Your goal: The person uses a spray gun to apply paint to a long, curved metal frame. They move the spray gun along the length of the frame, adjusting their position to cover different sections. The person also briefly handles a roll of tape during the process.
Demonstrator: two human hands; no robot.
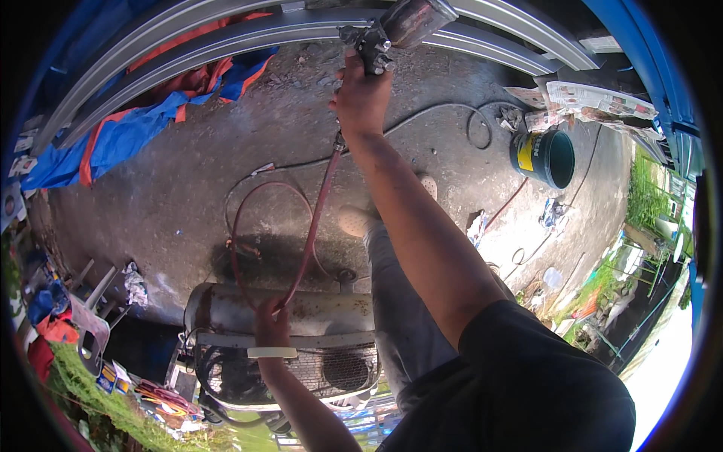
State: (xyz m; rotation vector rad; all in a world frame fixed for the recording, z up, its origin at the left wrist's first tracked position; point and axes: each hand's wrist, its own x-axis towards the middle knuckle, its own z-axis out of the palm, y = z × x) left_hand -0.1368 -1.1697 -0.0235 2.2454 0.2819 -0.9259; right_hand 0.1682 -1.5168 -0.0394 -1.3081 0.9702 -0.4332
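My right hand (364, 102) is stretched far forward and closed around the grip of a paint spray gun (372, 47). The gun's dark, stained cup (416, 21) tilts toward the upper right, close to silver-grey metal rails (263, 44). From the gun's lower end a red air hose (322, 197) runs back toward me. Nearer my body, my left hand (272, 322) is closed on that hose, which also loops out over the floor. Below this hand stands an air compressor (324, 313) with a rusty tank and a mesh guard. Fingers of both hands are partly hidden.
A dark bucket (559, 160) lies tipped on the concrete floor at right, near newspaper sheets (595, 99). A thin grey hose (422, 113) trails across the floor. Blue and orange tarpaulin (135, 139) lies under the rails at left. An overturned chair (92, 331) is at lower left.
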